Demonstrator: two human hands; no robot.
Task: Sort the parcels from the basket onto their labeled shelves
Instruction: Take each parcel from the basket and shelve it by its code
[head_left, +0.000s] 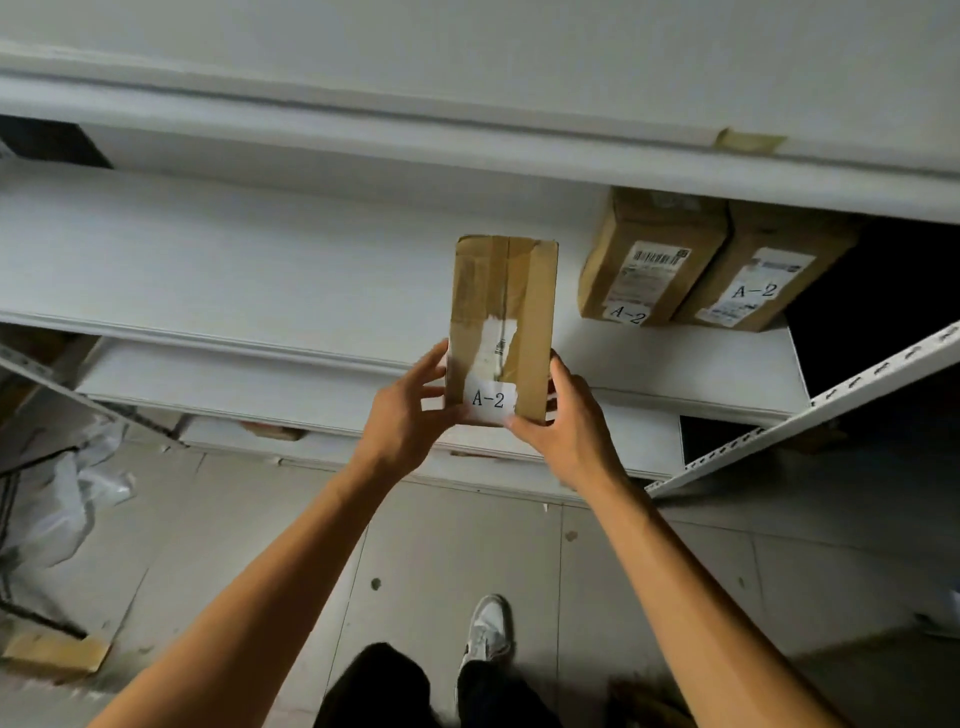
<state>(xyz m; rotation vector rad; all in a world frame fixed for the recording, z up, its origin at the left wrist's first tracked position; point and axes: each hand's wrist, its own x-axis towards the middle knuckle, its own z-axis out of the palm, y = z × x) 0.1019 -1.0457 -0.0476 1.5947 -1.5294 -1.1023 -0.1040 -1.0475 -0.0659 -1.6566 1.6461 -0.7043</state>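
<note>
Holding the parcel (503, 327) by its near end only, both hands are clamped on it: the left hand (410, 410) pinches the left edge with thumb on top near the A-2 sticker (489, 400), and the right hand (563, 415) grips the right edge and near corner; from my remote seat I read the far end as lying over the white shelf board (260, 260), though I cannot tell whether it rests on it or hangs just above; two boxes marked A-2 (652, 260) and (761, 275) stand side by side further right on the same shelf, touching each other, so the level looks correct; the risk I see is the grip, since most of the parcel reaches beyond the fingers and a loosened pinch could let the far end drop or twist; letting go too near the shelf's front lip (208, 338) could tip it to the tiled floor (467, 545); sliding it right too fast might knock the standing boxes; the upper shelf (415, 145) leaves limited headroom; no basket is in view
</note>
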